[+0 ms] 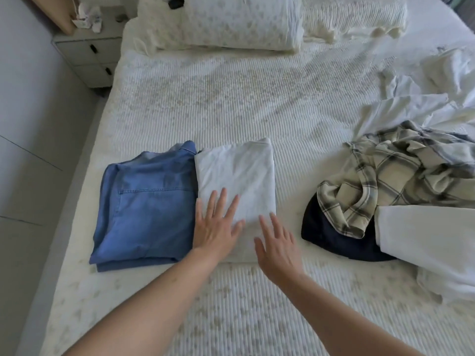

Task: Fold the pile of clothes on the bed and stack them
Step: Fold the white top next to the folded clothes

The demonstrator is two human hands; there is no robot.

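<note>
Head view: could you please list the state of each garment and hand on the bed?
Blue denim garment: folded, lying flat.
White garment: folded, lying beside the denim.
Plaid shirt: unfolded, crumpled.
Dark navy garment: unfolded, partly under the plaid shirt.
Left hand: open, flat on the white garment.
Right hand: open, fingers spread.

Bedside corner, up and left of the hands.
Pillow (pixel 239 24) well ahead of both; grey nightstand (pixel 87 60) far off left, crumpled tissues (pixel 87 18) on top.
</note>
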